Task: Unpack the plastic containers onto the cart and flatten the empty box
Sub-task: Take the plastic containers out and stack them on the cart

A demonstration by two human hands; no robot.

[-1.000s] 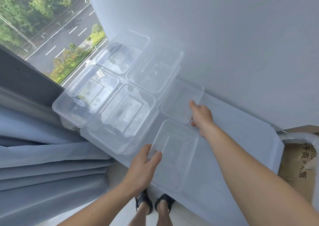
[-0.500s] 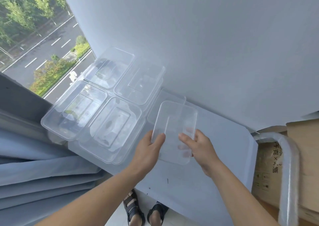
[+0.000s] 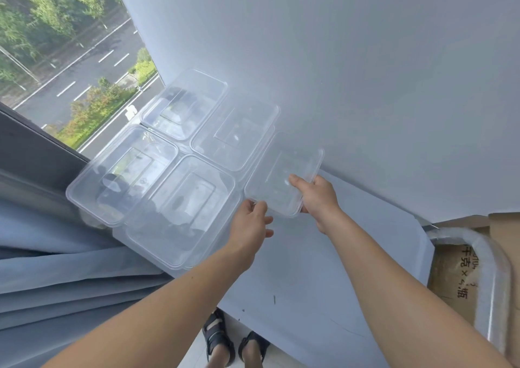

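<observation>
While your right grip (image 3: 318, 196) was clamped on the small clear container (image 3: 281, 182), thumb on top near its right edge w/ fingers under, your left grip (image 3: 250, 223) sat at the near-left corner. Its thumb tip met the rim, but I couldn't tell if it pinched or just touched. Container was over the back of the cart (image 3: 337, 269), by the wall (image 3: 365, 72), just right of 4 bigger clear tubs (image 3: 121, 171) packed 2x2 at the cart's left end. Cardboard box (image 3: 450, 277) w/ printed characters stood at the cart's right end, a white-wrapped bar (image 3: 486, 269) in front of it. Grey curtain (image 3: 56, 269) hung left, below the window (image 3: 70, 58). Your sandalled feet (image 3: 225, 339) showed past the cart's near edge.
</observation>
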